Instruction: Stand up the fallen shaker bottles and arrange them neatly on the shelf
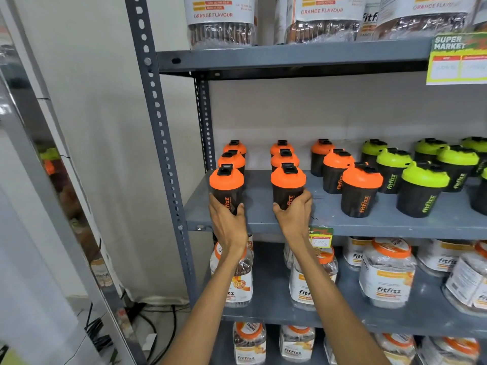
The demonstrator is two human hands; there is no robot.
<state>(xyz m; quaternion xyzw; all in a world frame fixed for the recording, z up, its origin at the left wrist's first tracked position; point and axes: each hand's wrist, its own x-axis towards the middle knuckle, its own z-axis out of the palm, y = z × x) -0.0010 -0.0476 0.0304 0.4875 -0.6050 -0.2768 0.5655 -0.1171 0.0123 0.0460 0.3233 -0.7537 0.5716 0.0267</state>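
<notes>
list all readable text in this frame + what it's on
"fitfizz": shaker bottles, jars below
"ORANGE FLAVOUR": top-shelf packs
"SUPER MARKET": price tag, upper shelf edge
Blurred: figures on that tag, the small tag on the middle shelf edge, fine print on packs and jars.

Wide bare shelf (259, 204) lane between the two left orange shaker columns (228, 164) (286, 164) — green shakers (421, 185) crowd the right.
</notes>
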